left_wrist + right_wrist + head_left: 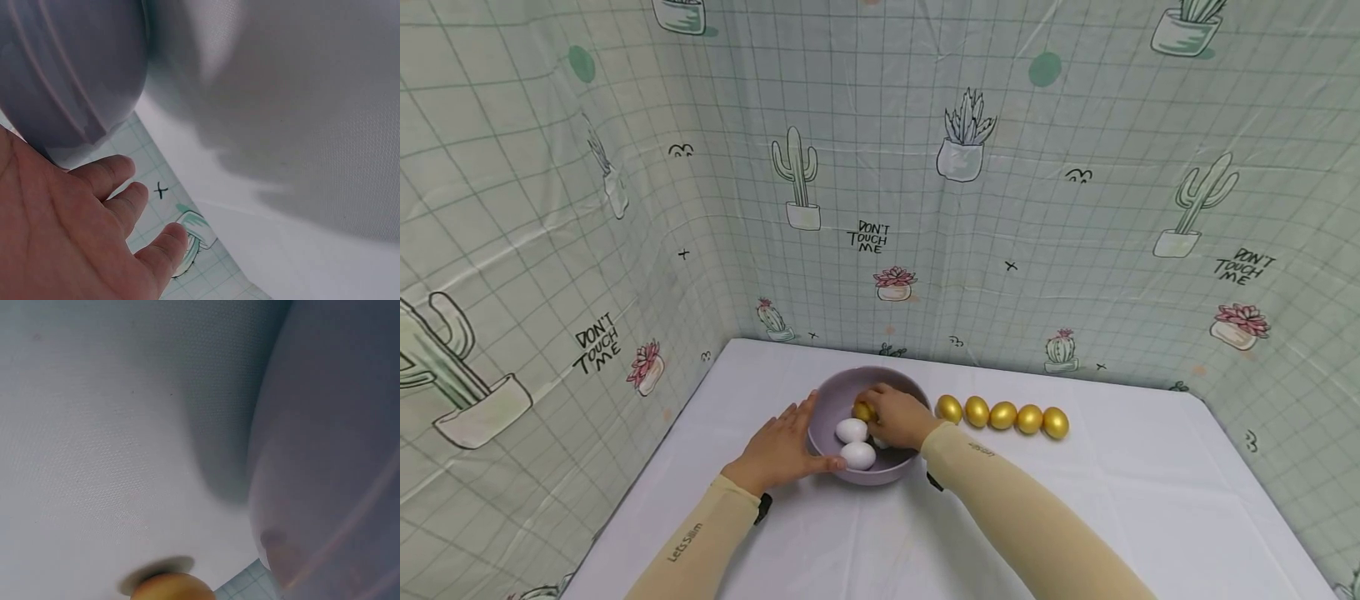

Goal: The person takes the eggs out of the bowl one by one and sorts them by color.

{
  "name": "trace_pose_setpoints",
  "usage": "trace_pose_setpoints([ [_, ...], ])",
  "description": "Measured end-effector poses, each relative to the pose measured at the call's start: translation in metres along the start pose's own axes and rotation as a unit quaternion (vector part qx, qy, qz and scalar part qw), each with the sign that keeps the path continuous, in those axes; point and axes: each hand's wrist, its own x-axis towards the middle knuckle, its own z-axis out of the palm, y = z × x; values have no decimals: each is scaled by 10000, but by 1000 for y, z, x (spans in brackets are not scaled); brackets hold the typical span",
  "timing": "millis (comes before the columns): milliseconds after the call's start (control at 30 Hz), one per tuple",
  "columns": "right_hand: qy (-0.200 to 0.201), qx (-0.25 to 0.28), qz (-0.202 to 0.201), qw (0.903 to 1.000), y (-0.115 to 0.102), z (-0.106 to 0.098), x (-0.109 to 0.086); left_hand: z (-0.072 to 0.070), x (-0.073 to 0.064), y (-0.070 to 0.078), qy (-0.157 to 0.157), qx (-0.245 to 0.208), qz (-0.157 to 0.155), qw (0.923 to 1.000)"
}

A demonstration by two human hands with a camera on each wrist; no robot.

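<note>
"What's on the left?"

"A pale cloth wall (647, 200) with green squares and cactus drawings. Next comes the flat white desk (715, 417), then a long tan sleeve (688, 542) with writing on it."

"And at the end of the sleeve?"

"The left grip (782, 446), a bare hand. It's wide, with the fingers reaching up along the bowl's left side and the thumb on the front rim."

"Which bowl?"

"A round, shiny, purple-grey bowl (838, 398). It sits upright on the desk. Inside are a smooth white egg (852, 430) and, nearer the person, another smooth white egg (858, 456). Both lie down, with their long way going side to side. I can't tell which ends are the pointy ones."

"Is the right grip (897, 417) doing something?"

"It's reaching into the bowl from the right. It's narrow, with curled fingers holding a shiny gold egg (862, 412), just behind the white ones. The fingers hide part of it, so I can't tell which way its long side points. A bit of white peeks out under that hand, too."

"What's past the bowl?"

"A row of five shiny gold eggs (1003, 415) on the desk, side by side, running off to the right. They look nearly round from here, so I can't tell which way they point."
</note>
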Motion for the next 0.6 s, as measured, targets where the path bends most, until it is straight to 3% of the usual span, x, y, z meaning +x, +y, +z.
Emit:
trace_pose_setpoints([
  [233,33,-62,163,9998,0,0,1,0,0,0,7,45,4,10000],
  [600,-95,32,11,9999,1,3,1,0,0,0,33,-20,6,10000],
])
